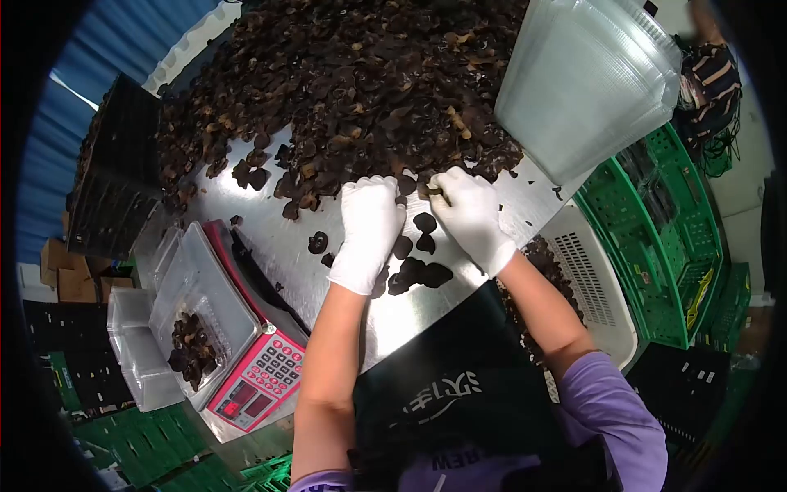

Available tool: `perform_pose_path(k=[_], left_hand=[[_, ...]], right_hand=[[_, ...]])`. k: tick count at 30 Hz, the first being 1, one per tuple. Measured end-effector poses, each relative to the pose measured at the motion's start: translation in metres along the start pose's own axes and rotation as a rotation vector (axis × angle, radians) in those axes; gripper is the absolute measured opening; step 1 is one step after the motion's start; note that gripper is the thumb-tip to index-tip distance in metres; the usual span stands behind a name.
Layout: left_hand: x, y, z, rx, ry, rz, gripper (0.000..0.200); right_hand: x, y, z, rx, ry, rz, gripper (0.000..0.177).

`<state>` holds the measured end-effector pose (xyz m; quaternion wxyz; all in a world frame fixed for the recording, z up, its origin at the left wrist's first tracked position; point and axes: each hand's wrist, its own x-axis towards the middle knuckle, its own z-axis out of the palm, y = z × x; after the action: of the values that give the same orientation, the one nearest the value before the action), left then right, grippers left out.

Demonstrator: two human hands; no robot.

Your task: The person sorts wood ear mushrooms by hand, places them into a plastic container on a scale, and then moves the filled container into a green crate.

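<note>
A big heap of dark brown wood ear mushrooms (369,98) covers the far part of the metal table (316,254). At the heap's near edge is my left hand (370,225), in a white glove, its fingers curled closed; whatever lies in them is hidden. To its right my right hand (471,211), gloved too, pinches a brownish wood ear mushroom (434,193) between thumb and fingers. Several loose wood ear mushrooms (420,275) lie between and below my wrists on the bare metal.
On the left a pink-framed scale (256,377) carries a clear plastic tray (211,287) with some mushrooms. Stacked clear containers (586,86) stand at the right. Past the table's right edge are a white basket (594,279) with mushroom pieces and green crates (656,238).
</note>
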<state>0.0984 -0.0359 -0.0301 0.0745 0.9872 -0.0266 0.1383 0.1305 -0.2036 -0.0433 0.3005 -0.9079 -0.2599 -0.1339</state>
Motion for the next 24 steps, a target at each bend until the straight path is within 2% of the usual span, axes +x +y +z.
perform_pose_path(k=[2, 4, 5, 6, 8, 9, 10, 11, 12, 13, 14, 15, 16, 17, 18, 20, 22, 23, 24], left_hand=[[-0.003, -0.004, -0.003, -0.008, 0.049, -0.010, 0.008], [-0.014, -0.003, -0.024, -0.043, 0.152, -0.020, 0.008], [-0.024, -0.006, -0.030, -0.047, 0.166, -0.031, 0.009], [-0.036, -0.009, -0.037, -0.049, 0.181, -0.042, 0.010], [-0.061, -0.023, -0.050, -0.068, -0.086, -0.137, 0.008], [-0.068, -0.026, -0.058, -0.186, -0.115, -0.195, 0.007], [-0.072, -0.028, -0.064, -0.305, -0.142, -0.256, 0.009], [-0.072, -0.031, -0.062, -0.299, -0.139, -0.262, 0.009], [-0.070, -0.033, -0.056, -0.239, -0.026, -0.243, 0.011], [-0.066, -0.034, -0.053, -0.178, 0.085, -0.224, 0.015], [-0.055, -0.032, -0.053, -0.221, 0.091, -0.233, 0.018], [-0.040, -0.029, -0.050, -0.229, 0.129, -0.208, 0.026], [-0.025, -0.026, -0.041, -0.216, 0.297, -0.159, 0.032], [-0.011, -0.025, -0.036, -0.071, 0.307, -0.154, 0.037], [0.001, -0.023, -0.032, -0.016, 0.315, -0.147, 0.041], [0.018, -0.029, -0.020, 0.015, 0.186, -0.138, 0.033], [0.025, -0.037, -0.007, 0.075, 0.173, -0.116, 0.027], [0.028, -0.037, -0.010, 0.140, 0.159, -0.092, 0.021], [0.025, -0.037, -0.014, 0.075, 0.247, -0.071, 0.013]], right_hand=[[-0.008, -0.003, -0.017, 0.047, 0.081, 0.001, 0.013], [-0.011, -0.007, -0.034, 0.270, -0.079, 0.092, 0.010], [-0.009, -0.006, -0.038, 0.331, -0.195, 0.074, 0.013], [-0.007, -0.007, -0.040, 0.331, -0.193, 0.076, 0.013], [0.001, -0.014, -0.043, 0.298, -0.423, -0.116, 0.019], [0.009, -0.022, -0.044, 0.314, -0.452, -0.022, 0.022], [0.011, -0.014, -0.026, 0.313, -0.336, -0.022, 0.025], [0.019, -0.018, -0.015, 0.200, -0.276, 0.002, 0.026], [0.027, -0.023, -0.006, 0.087, -0.218, 0.025, 0.028], [0.029, -0.019, 0.007, 0.027, -0.146, -0.046, 0.026], [0.032, -0.020, 0.012, 0.032, -0.150, -0.050, 0.026], [0.036, -0.022, 0.014, -0.073, -0.252, -0.032, 0.025], [0.039, -0.023, 0.015, -0.182, -0.350, -0.012, 0.024], [0.034, -0.022, 0.014, -0.129, -0.257, -0.031, 0.022], [0.026, -0.021, 0.010, -0.025, -0.066, -0.079, 0.016], [0.015, -0.019, -0.013, 0.072, -0.087, -0.014, 0.018], [0.004, -0.017, -0.037, 0.126, -0.340, 0.044, 0.022], [0.004, -0.015, -0.048, 0.147, -0.550, 0.045, 0.029], [-0.001, -0.011, -0.053, 0.127, -0.621, -0.011, 0.030]])
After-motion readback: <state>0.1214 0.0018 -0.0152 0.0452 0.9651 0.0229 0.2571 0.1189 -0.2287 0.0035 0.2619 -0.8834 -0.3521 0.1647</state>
